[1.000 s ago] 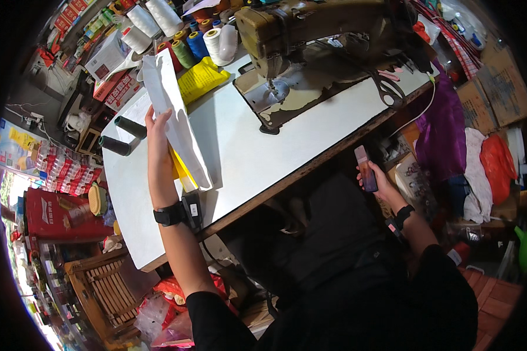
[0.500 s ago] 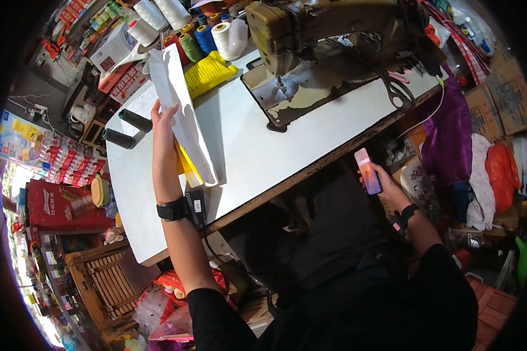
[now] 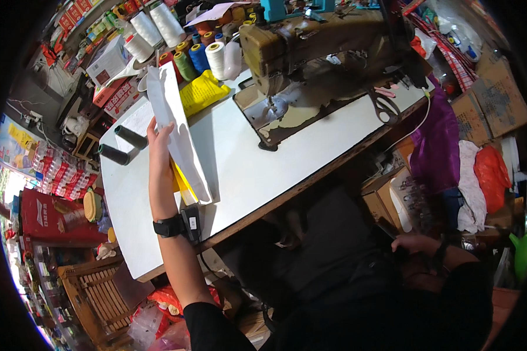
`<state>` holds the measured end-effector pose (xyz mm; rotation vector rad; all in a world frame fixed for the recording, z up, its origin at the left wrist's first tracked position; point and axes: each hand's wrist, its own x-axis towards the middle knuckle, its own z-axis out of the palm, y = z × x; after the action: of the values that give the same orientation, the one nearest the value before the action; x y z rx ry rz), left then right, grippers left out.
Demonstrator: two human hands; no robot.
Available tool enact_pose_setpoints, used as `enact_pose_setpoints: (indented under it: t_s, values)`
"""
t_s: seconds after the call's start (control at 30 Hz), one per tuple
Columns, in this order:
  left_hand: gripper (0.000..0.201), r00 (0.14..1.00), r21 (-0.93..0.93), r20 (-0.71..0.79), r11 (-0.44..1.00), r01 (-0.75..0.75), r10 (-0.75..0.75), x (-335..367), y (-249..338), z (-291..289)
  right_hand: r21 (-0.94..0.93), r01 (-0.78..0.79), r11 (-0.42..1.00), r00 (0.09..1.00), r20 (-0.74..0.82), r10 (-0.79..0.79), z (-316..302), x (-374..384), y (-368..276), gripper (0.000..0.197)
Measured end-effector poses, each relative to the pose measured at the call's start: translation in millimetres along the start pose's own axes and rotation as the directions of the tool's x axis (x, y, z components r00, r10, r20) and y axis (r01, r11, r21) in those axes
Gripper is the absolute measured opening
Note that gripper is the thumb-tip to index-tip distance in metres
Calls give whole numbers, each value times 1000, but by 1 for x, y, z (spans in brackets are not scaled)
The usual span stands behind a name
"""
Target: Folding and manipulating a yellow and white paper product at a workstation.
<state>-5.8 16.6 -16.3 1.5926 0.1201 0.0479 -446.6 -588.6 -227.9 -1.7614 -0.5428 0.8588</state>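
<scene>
My left hand (image 3: 158,133) is raised over the white table (image 3: 257,169) and grips the edge of a long white sheet (image 3: 178,126) that stands tilted on the tabletop, with a yellow piece (image 3: 181,184) beneath it. A black wrist device (image 3: 178,224) sits on that forearm. My right hand (image 3: 416,243) is low at the right, beside my dark lap, curled around a slim dark phone (image 3: 392,231) that is partly hidden. An old brown sewing machine (image 3: 310,47) stands at the table's far side.
Thread cones (image 3: 158,23) and spools line the far left of the table beside a yellow cloth (image 3: 202,90). Two black rolls (image 3: 129,137) lie at the left edge, scissors (image 3: 383,106) at the right. Purple cloth (image 3: 436,146), cardboard boxes (image 3: 492,99) and a wooden crate (image 3: 99,292) surround the table.
My right hand has dropped from beside the table edge down to my lap with the phone. My left hand still holds the white sheet up in much the same place.
</scene>
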Motion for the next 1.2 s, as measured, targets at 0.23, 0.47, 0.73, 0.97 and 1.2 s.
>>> enact_pose_setpoints:
  t_s: [0.23, 0.47, 0.73, 0.97, 1.2]
  values:
    - [72, 1000, -9, -4, 1000, 17, -17, -3, -5, 6, 84, -194, 977, 979, -42, 198, 15, 1, -84, 52]
    - [72, 1000, -47, 28, 999, 2, -1, 11, -21, -9, 7, -339, 941, 939, 59, 338, 20, -18, -141, 58]
    - [78, 996, -60, 87, 998, 12, -6, 25, -30, -11, -48, -470, 882, 874, 116, 472, 25, -6, -180, 54]
    - [75, 994, -42, 111, 999, 1, 4, 24, -22, -4, 431, -763, 481, 552, 47, 833, 82, 4, -33, 47]
    - [74, 995, -56, 103, 998, -1, 6, 31, -27, -17, -243, -338, 909, 919, -293, 263, 63, 72, -103, 37]
